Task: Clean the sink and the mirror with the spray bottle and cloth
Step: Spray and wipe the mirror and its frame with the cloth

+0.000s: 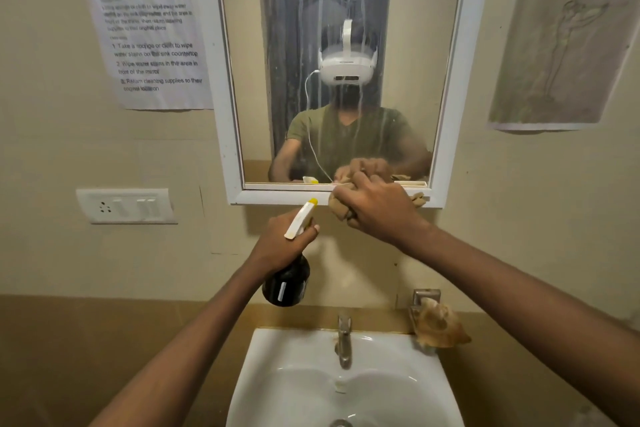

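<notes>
A white-framed mirror (228, 80) hangs on the wall, its glass streaked with runs of liquid. My right hand (377, 208) grips a bunched tan cloth (341, 208) against the mirror's bottom frame edge. Just left and lower, my left hand (280, 246) holds a dark spray bottle (287, 282) by its neck; the white head with a yellow nozzle points up toward the mirror. Below sits the white sink (277, 367) with a metal tap (344, 340).
A second tan cloth (440, 324) lies bunched on a metal fixture at the sink's back right corner. A printed instruction sheet (149, 24) and a white switch plate (126, 206) are on the wall at left, a paper drawing (568, 35) at right.
</notes>
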